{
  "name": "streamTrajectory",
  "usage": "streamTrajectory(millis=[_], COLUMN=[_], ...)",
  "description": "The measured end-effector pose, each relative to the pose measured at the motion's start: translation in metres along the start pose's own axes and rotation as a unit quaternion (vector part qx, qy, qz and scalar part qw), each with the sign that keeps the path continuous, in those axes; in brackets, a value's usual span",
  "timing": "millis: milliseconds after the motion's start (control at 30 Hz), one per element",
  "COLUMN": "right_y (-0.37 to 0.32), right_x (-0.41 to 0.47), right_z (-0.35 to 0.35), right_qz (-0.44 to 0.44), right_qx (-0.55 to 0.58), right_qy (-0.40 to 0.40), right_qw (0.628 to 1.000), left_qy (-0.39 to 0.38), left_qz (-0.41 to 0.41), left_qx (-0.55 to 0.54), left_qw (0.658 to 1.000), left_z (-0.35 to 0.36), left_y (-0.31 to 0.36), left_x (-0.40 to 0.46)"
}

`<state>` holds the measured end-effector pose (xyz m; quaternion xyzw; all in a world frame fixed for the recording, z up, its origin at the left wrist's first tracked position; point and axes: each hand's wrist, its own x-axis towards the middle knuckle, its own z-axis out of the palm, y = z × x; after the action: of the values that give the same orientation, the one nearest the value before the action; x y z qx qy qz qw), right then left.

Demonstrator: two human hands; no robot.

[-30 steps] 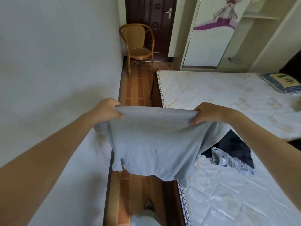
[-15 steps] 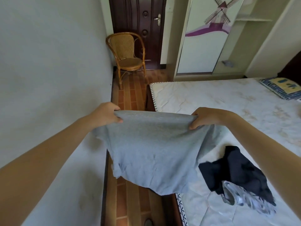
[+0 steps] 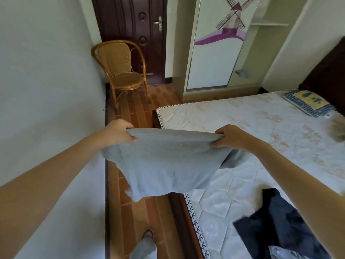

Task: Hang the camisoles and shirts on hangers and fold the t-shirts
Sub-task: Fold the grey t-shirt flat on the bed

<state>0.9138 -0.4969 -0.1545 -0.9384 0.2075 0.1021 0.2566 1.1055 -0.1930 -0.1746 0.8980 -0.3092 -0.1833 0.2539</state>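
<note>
A grey t-shirt (image 3: pixel 164 165) hangs in the air in front of me, stretched between both hands over the mattress's left edge. My left hand (image 3: pixel 119 133) grips its top left corner and my right hand (image 3: pixel 231 136) grips its top right corner. The shirt's lower part swings out towards the mattress (image 3: pixel 252 128) and its hem floats above the floor. A dark navy garment (image 3: pixel 280 225) lies crumpled on the mattress at the lower right, with a pale patterned garment (image 3: pixel 287 253) poking out beneath it.
A white wall (image 3: pixel 46 90) runs close along my left, leaving a narrow strip of brown tiled floor (image 3: pixel 141 217) beside the bed. A rattan chair (image 3: pixel 121 71) stands before a dark door (image 3: pixel 134 34). A blue-and-yellow pillow (image 3: pixel 308 103) lies at the bed's far right.
The view has tilted upwards, showing more of the door and wardrobe. Both hands still hold the grey t-shirt, whose lower part has swung up and forward towards the mattress.
</note>
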Motion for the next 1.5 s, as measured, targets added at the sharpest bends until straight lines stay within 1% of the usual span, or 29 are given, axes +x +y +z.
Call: streamTrajectory(millis=[133,200,300,433,567,633,733,800,967,1033,1167,1300,1433,1500], right_y=[-0.012,-0.014,-0.007,0.007,0.021,0.026,0.038,0.049,0.072,0.079,0.091,0.101,0.108,0.111], right_x=[0.054,0.078,0.104,0.127,0.155,0.172,0.201,0.221,0.261,0.276,0.295,0.301,0.308,0.31], right_z=[-0.022,-0.029,-0.032,-0.039,-0.051,-0.059,-0.072,-0.082,-0.112,-0.121,-0.135,-0.142,-0.143,-0.141], right_qz=[0.03,0.047,0.078,0.119,0.156,0.172,0.187,0.193,0.23,0.241,0.269,0.281,0.295,0.31], right_qx=[0.015,0.023,0.034,0.061,0.075,0.08,0.084,0.092,0.139,0.15,0.162,0.205,0.237,0.243], right_qy=[0.019,0.027,0.031,0.026,0.015,0.003,-0.008,-0.008,-0.022,-0.03,-0.022,0.026,0.099,0.115], right_qw=[0.999,0.998,0.996,0.991,0.985,0.982,0.979,0.977,0.963,0.958,0.949,0.937,0.92,0.912], left_qy=[-0.017,-0.036,-0.054,-0.086,-0.133,-0.157,-0.226,-0.26,-0.279,-0.281,-0.288,-0.301,-0.327,-0.344], left_qz=[0.044,0.07,0.112,0.152,0.193,0.203,0.2,0.202,0.202,0.21,0.238,0.258,0.289,0.299], left_qx=[-0.009,0.017,0.046,0.048,0.052,0.046,0.007,0.0,-0.01,-0.01,0.003,0.036,0.069,0.076], left_qw=[0.999,0.997,0.991,0.983,0.971,0.965,0.953,0.944,0.939,0.936,0.928,0.917,0.897,0.887], left_z=[-0.035,-0.043,-0.046,-0.046,-0.045,-0.045,-0.047,-0.049,-0.057,-0.058,-0.053,-0.046,-0.036,-0.031], left_y=[-0.007,-0.009,-0.01,-0.005,0.0,0.001,0.009,0.021,0.058,0.07,0.091,0.108,0.125,0.132], left_x=[0.094,0.133,0.183,0.241,0.3,0.328,0.367,0.393,0.464,0.489,0.53,0.567,0.602,0.618])
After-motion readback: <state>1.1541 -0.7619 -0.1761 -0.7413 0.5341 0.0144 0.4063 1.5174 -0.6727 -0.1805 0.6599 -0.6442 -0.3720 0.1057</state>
